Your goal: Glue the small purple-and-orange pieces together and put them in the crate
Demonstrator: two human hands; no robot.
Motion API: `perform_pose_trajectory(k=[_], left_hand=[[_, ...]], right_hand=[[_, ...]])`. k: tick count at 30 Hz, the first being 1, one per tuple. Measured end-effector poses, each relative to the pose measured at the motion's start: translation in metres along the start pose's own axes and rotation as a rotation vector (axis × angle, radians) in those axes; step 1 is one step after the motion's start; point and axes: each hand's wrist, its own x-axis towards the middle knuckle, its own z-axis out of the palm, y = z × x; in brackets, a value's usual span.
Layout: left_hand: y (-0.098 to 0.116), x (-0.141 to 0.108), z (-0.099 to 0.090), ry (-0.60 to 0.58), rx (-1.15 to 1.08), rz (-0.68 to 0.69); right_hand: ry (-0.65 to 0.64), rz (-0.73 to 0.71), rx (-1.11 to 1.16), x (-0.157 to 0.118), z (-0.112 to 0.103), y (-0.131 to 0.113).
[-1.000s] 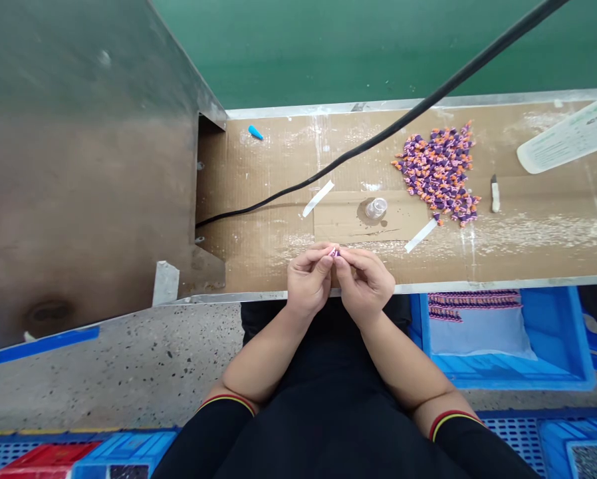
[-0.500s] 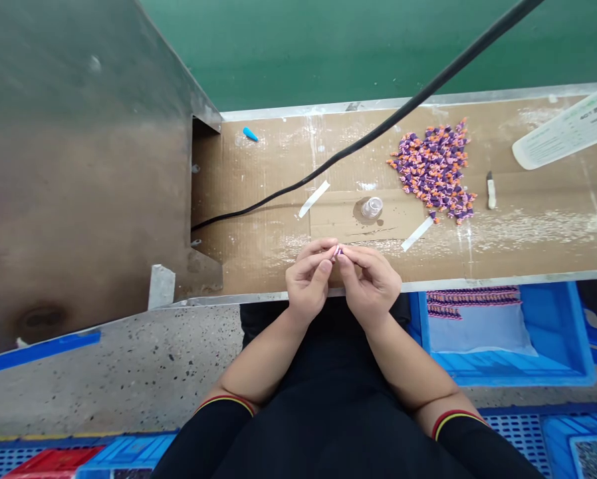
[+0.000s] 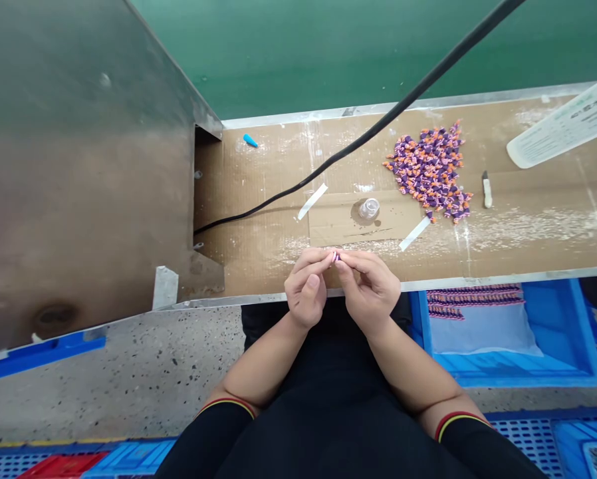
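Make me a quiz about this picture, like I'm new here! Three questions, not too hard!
1. Which is nearer the hands? A: the heap of purple-and-orange pieces. B: the small clear plastic cup.
2. True or false: the left hand and the right hand both pinch the same tiny pink-and-purple piece.
3. Fill in the gap: the small cone-shaped plastic piece lying alone on the brown cardboard is coloured ____.

Key: 1. B; 2. True; 3. blue
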Motion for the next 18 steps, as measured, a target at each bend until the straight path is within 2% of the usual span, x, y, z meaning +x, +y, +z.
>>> perform_pose_trajectory(k=[18], left_hand=[[-0.0009,-0.001,0.0001,-0.027,-0.016,0.025]], right_hand=[[0.019,-0.015,0.041,0.0011,0.0025,-0.0022]])
